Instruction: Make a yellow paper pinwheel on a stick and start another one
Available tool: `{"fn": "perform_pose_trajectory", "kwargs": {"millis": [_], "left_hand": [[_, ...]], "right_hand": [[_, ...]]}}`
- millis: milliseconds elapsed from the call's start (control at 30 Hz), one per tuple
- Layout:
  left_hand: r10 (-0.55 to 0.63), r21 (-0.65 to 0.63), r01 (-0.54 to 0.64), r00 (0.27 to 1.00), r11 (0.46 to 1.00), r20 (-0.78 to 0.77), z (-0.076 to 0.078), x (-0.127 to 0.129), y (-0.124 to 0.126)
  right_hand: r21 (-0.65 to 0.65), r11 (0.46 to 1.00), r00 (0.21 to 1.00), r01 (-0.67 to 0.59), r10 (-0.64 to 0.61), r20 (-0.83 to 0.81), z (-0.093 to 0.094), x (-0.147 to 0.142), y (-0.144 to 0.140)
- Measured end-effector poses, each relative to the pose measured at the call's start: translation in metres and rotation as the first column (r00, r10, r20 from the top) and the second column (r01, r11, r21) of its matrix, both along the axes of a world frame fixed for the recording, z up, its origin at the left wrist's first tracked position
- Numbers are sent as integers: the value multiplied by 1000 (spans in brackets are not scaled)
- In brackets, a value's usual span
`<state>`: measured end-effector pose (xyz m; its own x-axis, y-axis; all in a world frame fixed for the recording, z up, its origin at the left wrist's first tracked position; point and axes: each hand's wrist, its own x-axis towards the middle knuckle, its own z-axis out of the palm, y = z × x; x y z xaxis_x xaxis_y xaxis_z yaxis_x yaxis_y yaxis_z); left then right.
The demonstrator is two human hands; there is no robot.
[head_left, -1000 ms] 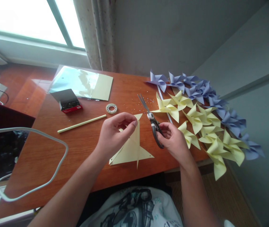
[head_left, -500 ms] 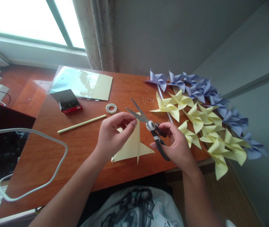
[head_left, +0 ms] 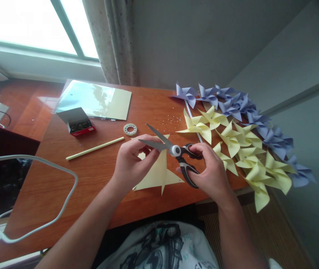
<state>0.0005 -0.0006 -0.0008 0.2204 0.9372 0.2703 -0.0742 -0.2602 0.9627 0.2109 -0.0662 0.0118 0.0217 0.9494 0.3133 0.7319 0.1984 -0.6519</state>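
Yellow paper (head_left: 153, 173): fingers of the left hand (head_left: 134, 160) are pinching its top over the desk (head_left: 92, 172). Scissors (head_left: 176, 150): the right hand (head_left: 211, 172) is grasping the handles; blades, nearly together a second ago, are now spreading beside that top, apparently bringing cutting within reach.

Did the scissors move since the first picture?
Yes. The scissors opened, and their tips swung left, closer to the tape roll.
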Motion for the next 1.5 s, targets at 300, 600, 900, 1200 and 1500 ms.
{"fn": "perform_pose_trajectory", "kwargs": {"millis": [300, 600, 900, 1200, 1500], "left_hand": [[20, 40, -18, 999, 999, -46, 2, 0, -1], [45, 107, -34, 993, 994, -105, -2, -1, 0], [51, 154, -29, 989, 988, -136, -3, -2, 0], [85, 156, -58, 982, 986, -172, -1, -2, -1], [54, 126, -34, 986, 991, -156, -1, -1, -1]], "right_hand": [[0, 1000, 999, 0, 0, 36, 0, 3, -1], [0, 1000, 999, -8, 8, 44, 0, 5, -1], [-4, 1000, 999, -9, 9, 50, 0, 6, -1], [-26, 1000, 999, 5, -4, 54, -1, 7, 0], [-36, 999, 999, 38, -39, -24, -5, 6, -1]]}}
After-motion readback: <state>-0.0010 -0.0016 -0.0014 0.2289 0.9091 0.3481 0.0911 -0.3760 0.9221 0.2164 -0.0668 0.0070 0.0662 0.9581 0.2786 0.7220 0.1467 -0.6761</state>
